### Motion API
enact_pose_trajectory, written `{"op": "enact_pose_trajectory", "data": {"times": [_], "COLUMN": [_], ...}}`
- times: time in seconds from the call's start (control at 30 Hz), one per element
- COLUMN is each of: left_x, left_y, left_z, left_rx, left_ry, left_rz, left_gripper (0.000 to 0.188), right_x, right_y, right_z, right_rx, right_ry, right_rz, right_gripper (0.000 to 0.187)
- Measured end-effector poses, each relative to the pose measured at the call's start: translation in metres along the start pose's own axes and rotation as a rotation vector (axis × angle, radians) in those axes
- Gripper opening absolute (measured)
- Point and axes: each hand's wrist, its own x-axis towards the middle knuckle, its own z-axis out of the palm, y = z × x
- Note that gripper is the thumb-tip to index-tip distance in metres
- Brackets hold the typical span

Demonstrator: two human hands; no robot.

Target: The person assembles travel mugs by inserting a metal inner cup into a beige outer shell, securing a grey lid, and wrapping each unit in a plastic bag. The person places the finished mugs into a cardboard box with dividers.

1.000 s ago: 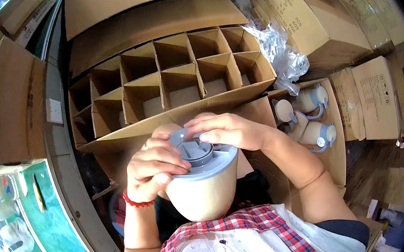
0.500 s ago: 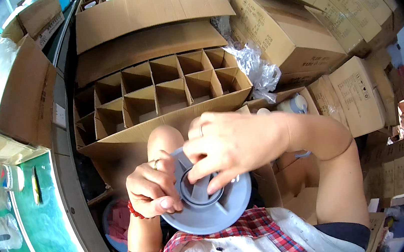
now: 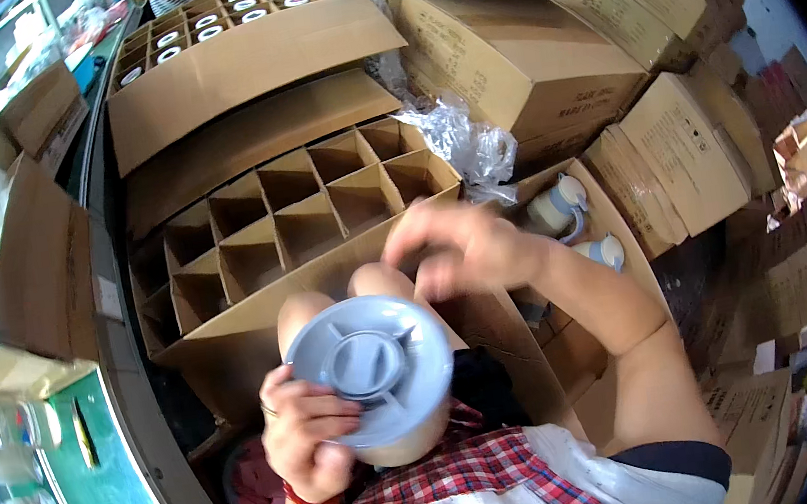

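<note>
My left hand [image 3: 310, 430] grips the rim of a cream-bodied flask [image 3: 413, 449] held over my lap. Its wide blue-grey plastic end faces up, with ribs around a round central plug [image 3: 367, 364] that has a raised grip bar. My right hand [image 3: 474, 253] is lifted off it to the right, fingers apart and partly blurred, with nothing seen in them. It hovers near the front wall of a divided carton [image 3: 314, 263], whose front cells show no contents. To the right, an open carton [image 3: 642, 268] holds cream flasks [image 3: 551, 206] with blue-grey tops and handles.
Crumpled clear plastic [image 3: 466, 144] lies between the divided carton and a large closed box [image 3: 521, 56]. Farther back, a partitioned carton [image 3: 248, 54] is filled with white-topped items. On the left, a green table [image 3: 120, 488] bears a yellow cutter [image 3: 84, 432]. Stacked cartons stand at the right.
My right hand has left the central plug and moved up and right. My left hand still holds the flask, now tilted so its cream body shows. The view has shifted to the right.
</note>
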Motion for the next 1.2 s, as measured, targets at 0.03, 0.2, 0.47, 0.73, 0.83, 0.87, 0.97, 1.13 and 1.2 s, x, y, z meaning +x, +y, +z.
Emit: {"op": "enact_pose_trajectory", "data": {"times": [0.03,0.2,0.47,0.73,0.83,0.87,0.97,1.13,1.2], "left_x": [0.001,0.0,0.036,0.16,0.18,0.183,0.159,0.079,0.054], "left_y": [-0.019,-0.129,-0.161,-0.151,-0.174,-0.177,-0.189,-0.162,-0.131], "left_z": [0.002,0.001,0.024,0.105,0.108,0.098,0.062,0.028,0.025], "left_rx": [-0.117,-1.169,-0.634,0.18,0.524,0.569,0.548,-0.093,-0.038], "left_ry": [0.105,0.607,0.042,-0.688,-0.404,-0.304,-0.087,0.049,0.079], "left_rz": [-0.018,-0.794,-0.78,-0.295,-0.067,-0.005,-0.184,-0.432,-0.15], "left_gripper": [0.034,0.048,0.04,0.081,0.035,0.025,0.02,0.011,0.012], "right_x": [-0.02,-0.151,-0.104,-0.001,0.013,0.012,-0.011,-0.034,-0.046], "right_y": [0.028,0.245,0.311,0.161,0.121,0.116,0.129,0.137,0.125], "right_z": [-0.01,-0.088,-0.09,-0.006,0.004,0.006,0.006,0.038,0.036], "right_rx": [0.379,-0.233,0.49,0.597,0.184,-0.001,-0.524,-0.058,0.211], "right_ry": [0.284,1.135,1.224,0.896,0.631,0.643,0.573,0.398,0.382], "right_rz": [0.267,0.864,0.816,0.326,0.14,0.074,0.027,0.084,0.077], "right_gripper": [0.029,0.078,0.014,0.018,0.02,0.02,0.022,0.016,0.016]}}
